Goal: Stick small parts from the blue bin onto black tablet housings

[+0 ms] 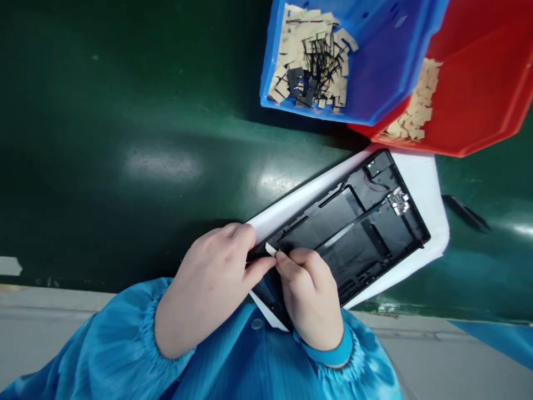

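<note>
A black plastic device housing (353, 222) lies at a slant on a white sheet, its open inside facing up with a small circuit board and thin wires at the far right end. My left hand (214, 275) is closed on the housing's near left end, its fingers curled along the edge and partly hidden. Its thumb reaches across to the tip of my right hand (310, 291). Between the right thumb and forefinger is pinched a small white strip (270, 249), which lies against the housing near its left edge.
A blue bin (387, 61) holds pale adhesive pieces and black wired parts. Beside it, a red bin (474, 100) holds more pale pieces and overlaps the corner of the white sheet (420, 172). A slim black piece (465, 213) lies to the right on the green table (125, 111).
</note>
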`<state>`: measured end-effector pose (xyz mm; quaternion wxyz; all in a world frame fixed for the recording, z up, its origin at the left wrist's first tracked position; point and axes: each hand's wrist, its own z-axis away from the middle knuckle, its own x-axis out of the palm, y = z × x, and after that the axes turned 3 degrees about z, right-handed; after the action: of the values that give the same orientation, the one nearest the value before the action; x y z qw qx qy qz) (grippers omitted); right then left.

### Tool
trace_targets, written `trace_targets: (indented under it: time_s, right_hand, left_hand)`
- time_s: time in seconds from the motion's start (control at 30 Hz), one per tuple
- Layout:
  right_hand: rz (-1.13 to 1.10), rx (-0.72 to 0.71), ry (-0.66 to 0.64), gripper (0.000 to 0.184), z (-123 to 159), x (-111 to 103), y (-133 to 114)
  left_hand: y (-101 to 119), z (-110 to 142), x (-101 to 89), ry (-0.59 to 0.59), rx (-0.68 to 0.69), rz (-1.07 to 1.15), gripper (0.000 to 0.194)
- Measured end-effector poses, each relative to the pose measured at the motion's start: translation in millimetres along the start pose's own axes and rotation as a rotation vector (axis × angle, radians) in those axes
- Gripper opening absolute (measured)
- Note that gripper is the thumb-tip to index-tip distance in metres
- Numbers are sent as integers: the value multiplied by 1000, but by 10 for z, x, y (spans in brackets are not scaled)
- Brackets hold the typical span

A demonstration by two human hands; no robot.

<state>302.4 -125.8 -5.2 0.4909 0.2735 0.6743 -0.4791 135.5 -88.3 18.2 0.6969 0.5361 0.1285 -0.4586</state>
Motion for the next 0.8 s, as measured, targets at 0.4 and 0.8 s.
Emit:
trace_targets:
  time_s: [0.4, 0.8]
  right_hand:
    - [90, -21, -64, 18, -54, -39, -53]
    - [15, -27, 10, 12, -17, 4, -5]
  left_hand:
    - [7, -16, 12, 0, -7, -22, 23]
    - [16, -9, 8, 3, -8, 2, 28]
